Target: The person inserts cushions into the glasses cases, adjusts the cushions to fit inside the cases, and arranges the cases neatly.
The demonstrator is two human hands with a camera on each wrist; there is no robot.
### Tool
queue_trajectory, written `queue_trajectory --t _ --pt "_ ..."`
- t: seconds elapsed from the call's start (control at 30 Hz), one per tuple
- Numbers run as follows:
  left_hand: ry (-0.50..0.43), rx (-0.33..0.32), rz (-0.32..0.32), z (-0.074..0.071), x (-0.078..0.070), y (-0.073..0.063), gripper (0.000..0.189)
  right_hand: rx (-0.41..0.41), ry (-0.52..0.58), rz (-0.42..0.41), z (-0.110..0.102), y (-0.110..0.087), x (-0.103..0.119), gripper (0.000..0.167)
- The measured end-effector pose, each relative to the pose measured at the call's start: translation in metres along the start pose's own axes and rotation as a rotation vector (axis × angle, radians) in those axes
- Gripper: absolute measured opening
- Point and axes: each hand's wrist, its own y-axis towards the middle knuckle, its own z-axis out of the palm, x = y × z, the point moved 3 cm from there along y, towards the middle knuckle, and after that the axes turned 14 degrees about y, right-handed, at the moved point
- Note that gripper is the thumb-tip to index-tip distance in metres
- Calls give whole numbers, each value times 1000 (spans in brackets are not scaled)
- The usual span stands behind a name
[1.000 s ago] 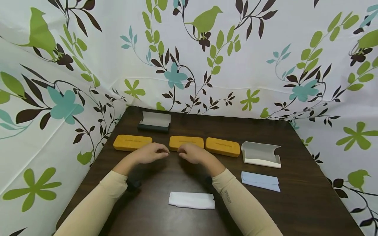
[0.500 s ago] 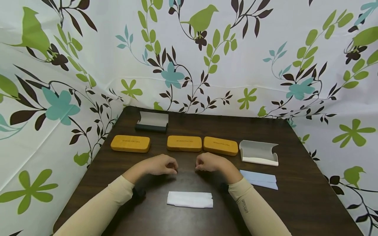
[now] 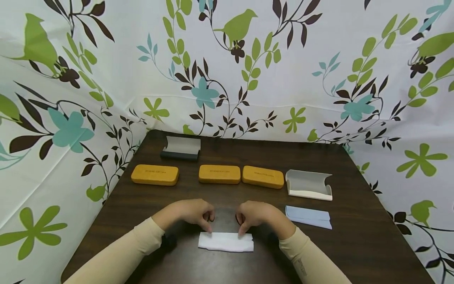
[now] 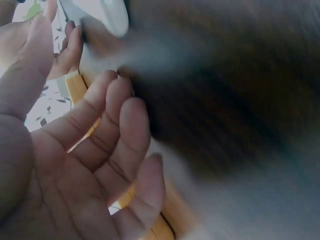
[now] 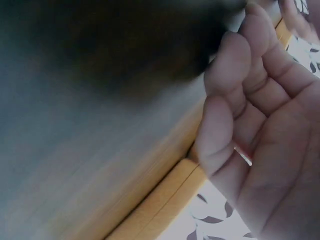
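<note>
A folded white cloth (image 3: 226,242) lies flat near the front of the dark table. My left hand (image 3: 194,213) is over its back left part, the thumb tip right at the cloth's back edge. On the other side my right hand (image 3: 256,215) mirrors it, thumb tip at the back edge toward the right. Both wrist views show the fingers (image 4: 134,125) loosely bent with nothing between them. In the left wrist view a blurred piece of the white cloth (image 4: 116,17) appears beyond the thumb.
Three yellow cases (image 3: 155,174) stand in a row behind the hands. An open dark-shelled case (image 3: 179,155) sits at the back left, an open white case (image 3: 309,185) at the right. A folded light blue cloth (image 3: 307,217) lies before the white one. Patterned curtains (image 3: 227,71) border the table.
Both hands have come back from beside the yellow cases toward the front, to the white cloth's back edge. They spread apart on the way. The cloth and cases lie as before.
</note>
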Motion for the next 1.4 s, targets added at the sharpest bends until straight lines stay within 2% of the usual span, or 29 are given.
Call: queue_trajectory --t 0.13,0.3,0.53,0.63,0.77,0.93,1.07,1.27,1.33,1.4 --pt "38 -15 -37 5 -8 -1 40 21 -98 74 11 -7 7 39" --pt "103 -16 -61 7 -16 -2 42 7 -224 125 19 -13 13 48" --pt "150 9 -59 12 -25 -2 40 -31 -314 118 30 -16 17 50" --pt "185 -11 -81 14 -28 -2 40 -65 -370 119 34 -15 16 50" --pt "278 -49 -96 17 -29 -3 38 -114 -441 126 37 -16 15 48" --pt "345 -72 -57 19 -30 -6 39 -130 -419 92 39 -22 15 42" --pt "273 -49 30 16 -26 -9 40 -108 -358 0 38 -27 15 41" --pt "4 59 180 12 -15 -10 37 -15 -141 -159 29 -28 13 40" --pt "-72 92 191 13 -11 -10 36 19 -77 -179 25 -28 12 39" --pt "-131 110 175 13 -8 -10 35 40 -39 -184 22 -27 10 40"
